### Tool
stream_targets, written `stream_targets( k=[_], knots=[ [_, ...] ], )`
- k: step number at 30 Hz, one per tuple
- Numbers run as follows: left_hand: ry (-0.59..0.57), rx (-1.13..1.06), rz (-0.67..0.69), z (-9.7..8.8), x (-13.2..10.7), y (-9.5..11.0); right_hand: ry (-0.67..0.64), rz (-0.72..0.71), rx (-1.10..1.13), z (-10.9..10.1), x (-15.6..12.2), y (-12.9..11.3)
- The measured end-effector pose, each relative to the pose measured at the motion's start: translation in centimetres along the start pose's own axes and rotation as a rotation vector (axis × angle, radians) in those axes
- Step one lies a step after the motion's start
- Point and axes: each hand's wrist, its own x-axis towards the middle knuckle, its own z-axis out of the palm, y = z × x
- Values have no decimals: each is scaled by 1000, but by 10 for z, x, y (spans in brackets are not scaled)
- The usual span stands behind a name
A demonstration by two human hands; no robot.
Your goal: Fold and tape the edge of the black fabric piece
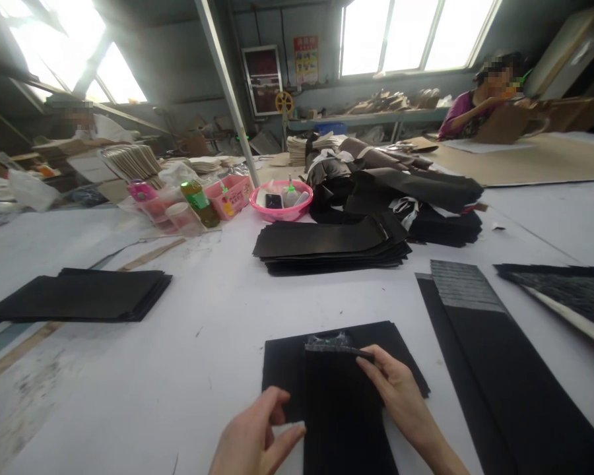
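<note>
My right hand (400, 392) pinches the top right corner of a long black strip (346, 409), whose far edge has a greyish, glue-like band. This strip lies partly over a wider black sheet (282, 363) on the white table. A whitish smear shows on the sheet just past the strip's edge. Left of the strip, my left hand (262, 432) is raised with thumb and fingers apart and nothing between them; its thumb tip comes close to the strip's left edge. Farther right lie overlapping black strips (505, 369) with a grey-streaked far end.
Stacks of black pieces lie ahead (327, 241) and at the left (84, 297). Behind them are a pink basin (282, 211), a green-labelled bottle (200, 204) and a pink box (232, 198). A dark streaked board (574, 297) lies far right. A person in purple (462, 115) works at the back right.
</note>
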Motion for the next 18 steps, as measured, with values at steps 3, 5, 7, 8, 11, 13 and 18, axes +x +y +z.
stream_targets(
  k=[3,5,7,8,11,13,18],
  knots=[
    [134,-116,88,14,24,9,-47,26,11,-1,2,0],
    [123,-185,88,24,36,12,-57,43,12,0,3,3],
    [118,-231,72,31,45,11,-53,63,-1,1,4,7],
    [119,-254,61,33,49,9,-49,72,-14,2,5,9],
    [109,-332,25,35,57,3,-45,87,-57,6,6,13],
    [104,-356,7,35,60,2,-39,85,-80,9,7,15],
    [100,-308,-15,36,65,1,57,62,-189,14,10,20]
  ],
)
